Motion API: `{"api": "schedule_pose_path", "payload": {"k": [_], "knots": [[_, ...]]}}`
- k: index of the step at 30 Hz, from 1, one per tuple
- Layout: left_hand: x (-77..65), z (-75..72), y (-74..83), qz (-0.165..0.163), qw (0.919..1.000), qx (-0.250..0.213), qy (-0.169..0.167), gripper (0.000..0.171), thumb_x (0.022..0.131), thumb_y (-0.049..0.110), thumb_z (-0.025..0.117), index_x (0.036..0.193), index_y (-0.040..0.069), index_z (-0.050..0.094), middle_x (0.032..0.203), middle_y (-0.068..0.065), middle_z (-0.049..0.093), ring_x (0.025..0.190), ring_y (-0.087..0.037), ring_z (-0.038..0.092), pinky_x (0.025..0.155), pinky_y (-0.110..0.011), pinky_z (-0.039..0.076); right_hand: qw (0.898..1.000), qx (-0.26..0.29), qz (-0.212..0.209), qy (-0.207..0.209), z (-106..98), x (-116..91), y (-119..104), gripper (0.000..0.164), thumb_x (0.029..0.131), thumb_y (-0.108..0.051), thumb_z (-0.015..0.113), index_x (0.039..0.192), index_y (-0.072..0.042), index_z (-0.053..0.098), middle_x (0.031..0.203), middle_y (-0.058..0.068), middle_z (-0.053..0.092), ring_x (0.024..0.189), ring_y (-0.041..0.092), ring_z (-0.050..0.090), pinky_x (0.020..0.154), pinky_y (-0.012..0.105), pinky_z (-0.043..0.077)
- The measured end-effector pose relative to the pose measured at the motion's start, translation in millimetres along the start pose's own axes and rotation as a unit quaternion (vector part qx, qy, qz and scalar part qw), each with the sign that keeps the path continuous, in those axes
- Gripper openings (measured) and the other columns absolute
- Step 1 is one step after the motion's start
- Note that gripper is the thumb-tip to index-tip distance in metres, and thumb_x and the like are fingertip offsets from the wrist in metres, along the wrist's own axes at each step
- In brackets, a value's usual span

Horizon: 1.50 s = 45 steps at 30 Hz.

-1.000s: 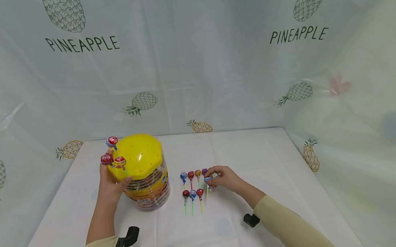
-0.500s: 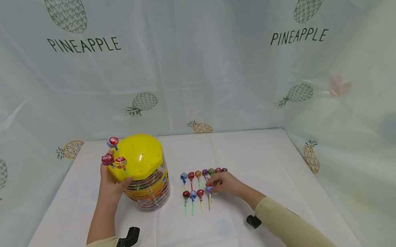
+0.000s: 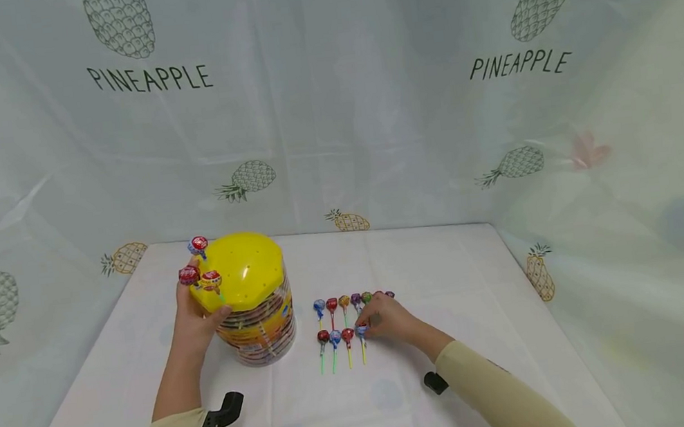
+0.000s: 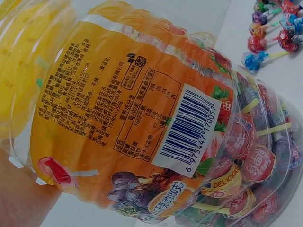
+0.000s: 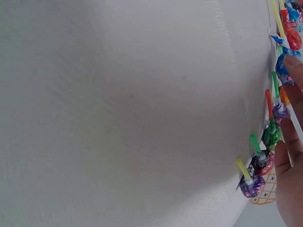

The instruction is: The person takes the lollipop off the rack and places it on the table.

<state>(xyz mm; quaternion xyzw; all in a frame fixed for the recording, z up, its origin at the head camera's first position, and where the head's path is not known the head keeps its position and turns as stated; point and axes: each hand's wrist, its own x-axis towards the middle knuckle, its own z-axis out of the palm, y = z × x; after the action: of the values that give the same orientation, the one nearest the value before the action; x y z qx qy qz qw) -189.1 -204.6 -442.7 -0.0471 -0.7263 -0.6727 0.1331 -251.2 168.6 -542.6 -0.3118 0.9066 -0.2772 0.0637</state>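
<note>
My left hand (image 3: 193,323) grips a clear ribbed candy jar (image 3: 258,337) with a yellow lid (image 3: 244,269), thumb toward the near side. In the left wrist view the jar's orange label (image 4: 104,104) shows a barcode, and wrapped candies fill its base. Three lollipops (image 3: 211,281) stick up at the lid's left edge. On the table, my right hand (image 3: 390,318) pinches a blue-wrapped lollipop (image 3: 362,332) at its head, right end of the near row. The right wrist view shows the thumb against that blue wrapper (image 5: 284,70). Part of the far row lies hidden behind this hand.
The far row of lollipops (image 3: 331,304) runs along the white table (image 3: 339,422), sticks toward me. Left of the held one, the near row holds three more, including a red one (image 3: 347,335). A pineapple-print curtain (image 3: 332,117) hangs behind.
My right hand has brought the blue lollipop slightly toward me, in line with the near row. More far-row lollipops show past the hand. The left hand and jar stay in place.
</note>
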Motion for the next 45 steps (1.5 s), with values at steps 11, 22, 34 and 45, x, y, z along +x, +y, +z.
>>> {"api": "schedule_pose_path", "payload": {"k": [11, 22, 34, 45], "knots": [[-1.1, 0.2, 3.6, -0.018, 0.9997, 0.015, 0.009, 0.084, 0.093, 0.012, 0.067, 0.154, 0.034, 0.014, 0.140, 0.001, 0.037, 0.134, -0.020, 0.033, 0.104, -0.013, 0.033, 0.999, -0.003, -0.041, 0.010, 0.5, 2.1, 0.1, 0.022, 0.071, -0.009, 0.087, 0.091, -0.014, 0.079, 0.090, -0.008, 0.069, 0.086, 0.009, 0.055, 0.080, 0.030, 0.044], [-2.2, -1.6, 7.1, -0.022, 0.9994, 0.024, 0.009, 0.086, 0.092, 0.012, 0.067, 0.155, 0.034, 0.013, 0.144, -0.004, 0.034, 0.137, -0.024, 0.029, 0.111, -0.022, 0.029, 0.999, 0.045, 0.005, 0.009, -16.5, 5.5, -14.0, 0.027, 0.077, -0.006, 0.083, 0.103, -0.010, 0.076, 0.102, -0.004, 0.069, 0.097, 0.017, 0.058, 0.090, 0.040, 0.049], [-0.9, -1.4, 4.5, -0.036, 0.9993, 0.009, 0.003, 0.086, 0.093, 0.014, 0.066, 0.155, 0.036, 0.010, 0.151, -0.009, 0.027, 0.141, -0.028, 0.022, 0.118, -0.050, 0.012, 0.982, 0.161, -0.010, 0.097, -75.7, 21.0, -72.3, 0.032, 0.083, -0.011, 0.079, 0.113, -0.019, 0.072, 0.117, -0.007, 0.062, 0.119, 0.018, 0.050, 0.101, 0.050, 0.042], [-1.9, 0.0, 2.6, -0.034, 0.9994, 0.006, -0.002, 0.086, 0.093, 0.013, 0.066, 0.155, 0.035, 0.010, 0.152, -0.011, 0.027, 0.142, -0.031, 0.020, 0.117, -0.054, 0.010, 0.967, 0.210, -0.108, 0.100, -98.6, 47.5, -140.7, 0.031, 0.083, -0.019, 0.080, 0.113, -0.019, 0.072, 0.113, -0.012, 0.062, 0.113, 0.008, 0.051, 0.099, 0.036, 0.046]]}}
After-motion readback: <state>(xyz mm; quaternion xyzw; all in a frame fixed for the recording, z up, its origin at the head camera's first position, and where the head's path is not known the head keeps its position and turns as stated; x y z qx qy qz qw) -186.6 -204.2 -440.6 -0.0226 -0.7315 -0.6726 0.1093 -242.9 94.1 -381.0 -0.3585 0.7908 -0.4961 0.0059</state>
